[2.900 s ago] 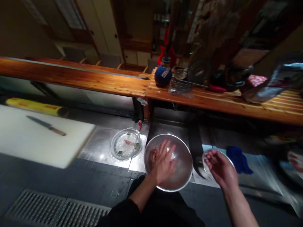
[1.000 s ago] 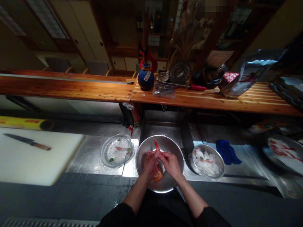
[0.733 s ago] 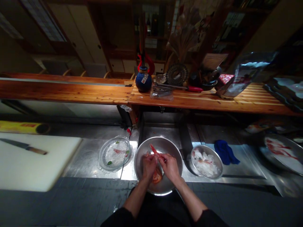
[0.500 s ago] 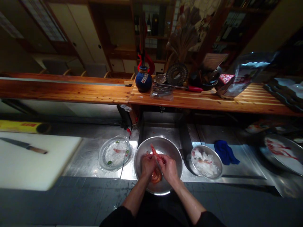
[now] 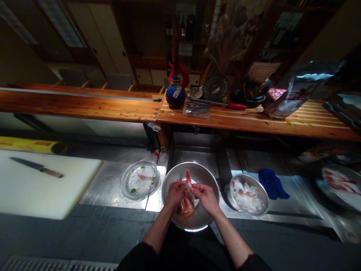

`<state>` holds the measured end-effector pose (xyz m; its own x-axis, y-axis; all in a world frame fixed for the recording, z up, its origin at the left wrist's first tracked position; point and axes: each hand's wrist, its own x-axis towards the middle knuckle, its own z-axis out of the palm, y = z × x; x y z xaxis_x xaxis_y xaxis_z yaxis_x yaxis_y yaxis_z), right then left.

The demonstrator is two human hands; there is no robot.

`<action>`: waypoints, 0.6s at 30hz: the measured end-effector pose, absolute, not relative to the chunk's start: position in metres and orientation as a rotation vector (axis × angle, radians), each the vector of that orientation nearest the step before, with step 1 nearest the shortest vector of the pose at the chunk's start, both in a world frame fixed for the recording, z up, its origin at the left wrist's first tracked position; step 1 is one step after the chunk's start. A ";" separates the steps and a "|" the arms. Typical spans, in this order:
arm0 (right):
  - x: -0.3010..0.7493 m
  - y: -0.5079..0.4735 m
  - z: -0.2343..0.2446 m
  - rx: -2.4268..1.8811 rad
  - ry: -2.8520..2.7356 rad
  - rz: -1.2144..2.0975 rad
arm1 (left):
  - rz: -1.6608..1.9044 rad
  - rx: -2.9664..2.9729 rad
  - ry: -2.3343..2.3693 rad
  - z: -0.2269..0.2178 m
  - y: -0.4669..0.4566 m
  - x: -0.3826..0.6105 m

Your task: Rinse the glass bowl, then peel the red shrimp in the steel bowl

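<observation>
A red shrimp (image 5: 188, 177) points up and away between my hands, over a large steel bowl (image 5: 210, 177). My left hand (image 5: 177, 194) pinches it from the left, while my right hand (image 5: 204, 195) grips it from the right with thumb and fingers. Below them in the bowl lie orange-red shrimp pieces (image 5: 186, 210), partly hidden by my left hand. To the right stands a smaller steel bowl (image 5: 266, 195) holding whitish ice-like pieces with some red bits. A clear round dish (image 5: 122, 184) on the left contains crushed ice, green slices and a reddish piece.
A knife (image 5: 36, 166) lies on the white cutting board (image 5: 76, 180) at left. Behind the large bowl is a sink (image 5: 194, 141), below a wooden counter (image 5: 126, 109). A blue cloth (image 5: 273, 183) and a plate with red-and-white pieces (image 5: 342, 182) are at right.
The shrimp now stands more upright between my fingers, and my hands have shifted slightly around it. The whole view has moved a little, so the surroundings appear farther right.
</observation>
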<state>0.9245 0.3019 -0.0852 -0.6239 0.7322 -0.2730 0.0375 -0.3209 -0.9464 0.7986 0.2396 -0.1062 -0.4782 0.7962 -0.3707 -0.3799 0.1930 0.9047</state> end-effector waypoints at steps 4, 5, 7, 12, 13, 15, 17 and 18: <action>0.928 0.304 -0.082 -0.930 -1.006 2.463 | 1.514 0.477 1.308 -0.103 0.238 0.799; 0.930 0.305 -0.082 -0.923 -0.943 2.518 | 1.508 0.500 1.326 -0.102 0.238 0.799; 0.932 0.307 -0.084 -0.947 -0.939 2.538 | 1.476 0.573 1.426 -0.102 0.237 0.799; 0.928 0.313 -0.091 -1.082 -1.353 2.164 | 1.431 0.859 1.778 -0.099 0.236 0.801; 0.925 0.314 -0.092 -1.102 -1.436 2.034 | 1.409 0.916 1.818 -0.097 0.236 0.802; 0.920 0.313 -0.092 -1.119 -1.516 1.856 | 1.365 0.989 1.869 -0.095 0.236 0.803; 0.917 0.310 -0.089 -1.070 -1.432 1.908 | 1.373 0.961 1.861 -0.094 0.238 0.803; 0.916 0.309 -0.087 -1.010 -1.347 2.002 | 1.383 0.909 1.831 -0.093 0.239 0.803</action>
